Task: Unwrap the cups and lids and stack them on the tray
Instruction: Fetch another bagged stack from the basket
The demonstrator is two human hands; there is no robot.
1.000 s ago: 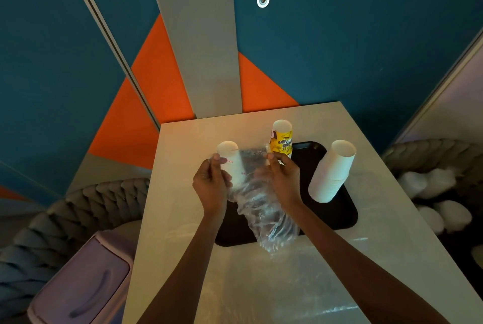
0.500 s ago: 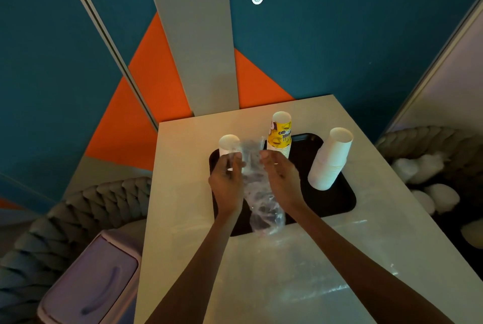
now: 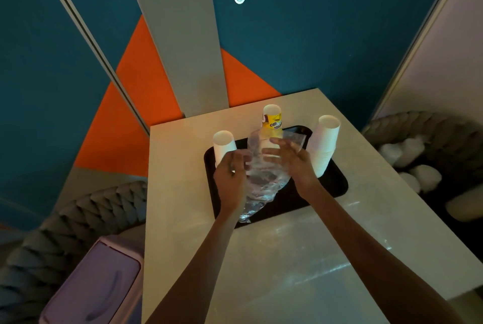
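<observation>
My left hand (image 3: 230, 176) and my right hand (image 3: 290, 160) hold a crumpled clear plastic wrap (image 3: 261, 177) between them, above the black tray (image 3: 333, 185). The left hand's fingers curl into the wrap's left side. Thumb and fingers of the right hand hold its upper right part. Three cup stacks stand upside down on the tray: a white stack (image 3: 224, 144) just beyond my left hand, a yellow printed stack (image 3: 273, 121) behind the wrap, and a taller white stack (image 3: 325, 146) on the right. The wrap hides the tray's middle.
The tray lies on a pale table (image 3: 287, 258) against a blue and orange wall. A lilac bin (image 3: 91, 284) stands low on the left beside a grey braided seat (image 3: 78, 214). Another braided seat on the right holds white wrapped bundles (image 3: 418, 174).
The wrap has come away from the left white stack and is bunched between my hands over the tray's middle. Its top edge now spreads wider under my right hand.
</observation>
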